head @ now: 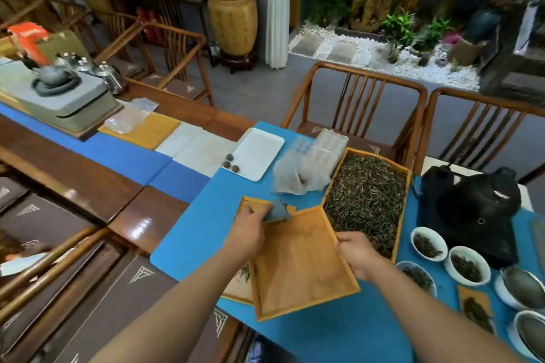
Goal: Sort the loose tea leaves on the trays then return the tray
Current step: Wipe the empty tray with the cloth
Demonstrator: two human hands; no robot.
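Two hands busy, right hand (358, 253) grip pinching empty tray (300, 262) edge, left hand (247, 234) grip clutching grey scraper (277, 211)

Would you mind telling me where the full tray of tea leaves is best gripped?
Probably by the raised rims of the long sides of the full tray, one hand from each side; leaves fill the inside, and the empty tray overlaps its near left corner.

1. A single head-worn wide-angle view looks forward and down along both forearms onto the tabletop (339, 342).
2. It sits close above the near tabletop edge.
3. Its upper part takes in chairs (354, 103) and floor beyond.
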